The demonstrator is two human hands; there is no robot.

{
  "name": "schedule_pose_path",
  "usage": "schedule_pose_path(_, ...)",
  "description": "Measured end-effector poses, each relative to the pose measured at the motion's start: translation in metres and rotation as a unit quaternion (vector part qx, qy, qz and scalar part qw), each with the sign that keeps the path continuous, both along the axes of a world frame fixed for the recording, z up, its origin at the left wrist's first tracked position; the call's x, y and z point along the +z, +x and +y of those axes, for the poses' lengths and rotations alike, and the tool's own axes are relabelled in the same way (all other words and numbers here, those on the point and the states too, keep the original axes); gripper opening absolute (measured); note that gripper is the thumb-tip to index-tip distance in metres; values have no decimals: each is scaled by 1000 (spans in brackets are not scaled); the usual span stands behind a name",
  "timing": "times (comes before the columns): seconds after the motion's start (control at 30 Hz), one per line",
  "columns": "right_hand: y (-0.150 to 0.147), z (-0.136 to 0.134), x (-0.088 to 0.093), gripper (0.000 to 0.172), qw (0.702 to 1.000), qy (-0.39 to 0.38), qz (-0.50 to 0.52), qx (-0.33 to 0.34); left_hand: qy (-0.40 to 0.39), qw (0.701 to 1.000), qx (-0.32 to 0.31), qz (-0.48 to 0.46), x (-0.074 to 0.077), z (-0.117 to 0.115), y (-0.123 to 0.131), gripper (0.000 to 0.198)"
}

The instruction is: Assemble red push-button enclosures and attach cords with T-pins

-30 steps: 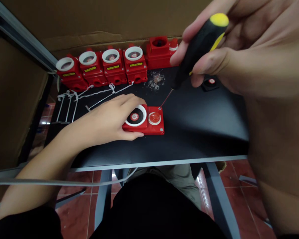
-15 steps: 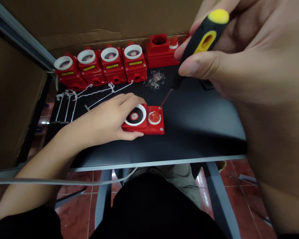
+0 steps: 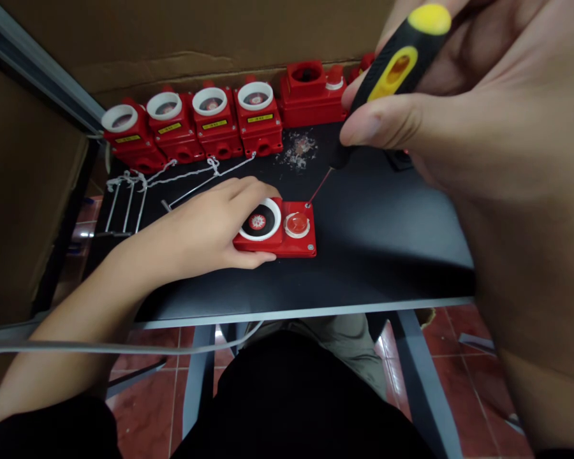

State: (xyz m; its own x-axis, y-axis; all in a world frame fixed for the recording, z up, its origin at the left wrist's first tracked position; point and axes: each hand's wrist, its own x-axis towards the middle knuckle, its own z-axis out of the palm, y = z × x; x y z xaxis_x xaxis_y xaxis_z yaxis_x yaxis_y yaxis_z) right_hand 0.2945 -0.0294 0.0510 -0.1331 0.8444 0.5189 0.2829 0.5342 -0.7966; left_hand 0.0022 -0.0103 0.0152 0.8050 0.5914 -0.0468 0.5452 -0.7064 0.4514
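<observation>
My left hand (image 3: pixel 224 223) is wrapped round the left part of a red alarm box (image 3: pixel 299 248) lying on the black table. The box has a white-rimmed round window (image 3: pixel 259 220) and a clear red dome (image 3: pixel 297 224) beside it. Close to the camera, my right hand (image 3: pixel 411 121) grips a black and yellow screwdriver (image 3: pixel 392 73). Its thin shaft slants down to a screw (image 3: pixel 308 205) at the box's far right corner. Another screw (image 3: pixel 310 247) sits in the near right corner. Part of the handle is hidden by the fingers.
Several red boxes with white rings (image 3: pixel 215 124) stand in a row at the back, beside a longer red box (image 3: pixel 310 102). Whitish shavings (image 3: pixel 299 150) lie in front of it. Thin metal hammers on white cords (image 3: pixel 138 197) hang or lie at left. A pale cable (image 3: pixel 124 348) crosses the foreground.
The screwdriver handle has turned a little and tilted slightly to the right in my right hand. Its tip stays at the same screw, and my left hand keeps its hold on the box.
</observation>
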Motion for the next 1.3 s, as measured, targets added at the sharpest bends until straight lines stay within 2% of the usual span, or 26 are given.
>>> schedule_pose_path(0.13, 4, 2, -3, 74, 997, 21, -66, -27, 0, 1000, 1, 0, 0, 0, 0, 64)
schedule_pose_path(0.6, 4, 1, -6, 83, 991, 24, -103, -83, 6, 1000, 3, 1, 0, 0, 0, 67)
schedule_pose_path(0.87, -1, -1, 1, 74, 999, 6, -35, -26, 11, 1000, -4, -8, -3, 0, -2, 64)
schedule_pose_path(0.97, -5, -2, -1, 79, 999, 12, -2, -48, 20, 1000, -8, -10, -4, 0, -2, 64)
schedule_pose_path(1.07, -2, 2, -3, 72, 995, 32, 15, -97, 23, 1000, -9, -12, -3, -1, -2, 64)
schedule_pose_path(1.17, 8, 8, -2, 55, 989, 63, 19, -130, 26, 1000, -4, -5, 1, -4, -2, 69)
schedule_pose_path(1.23, 18, 14, -1, 42, 991, 60, 6, -124, 31, 999, 6, 9, 3, -5, -2, 73)
schedule_pose_path(1.3, 27, 21, 0, 30, 995, 9, -45, -94, 36, 999, 20, 22, 4, -6, -2, 75)
